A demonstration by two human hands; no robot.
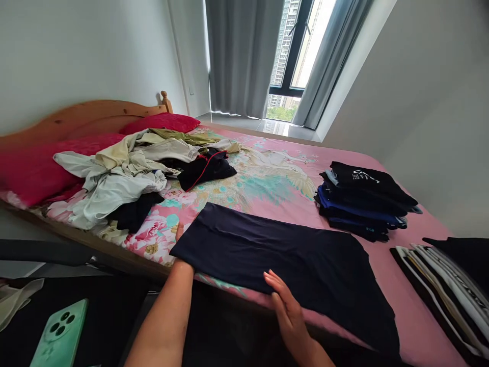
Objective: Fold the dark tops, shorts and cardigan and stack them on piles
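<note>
A dark navy garment (282, 250), folded into a long strip, lies flat across the near side of the bed. My left hand (179, 232) is at its left end, mostly tucked under the cloth. Only a fingertip and the wrist show, so its grip is hidden. At the near edge, my right hand (284, 303) rests against the fabric, its fingers stretched out and nothing held in them.
On the left is a heap of rumpled clothes (126, 163), with a black garment with red piping (208, 168) beside it. Folded dark clothes (362, 199) and lighter folded clothes (439, 295) are stacked on the right. A green phone (61, 331) lies lower left.
</note>
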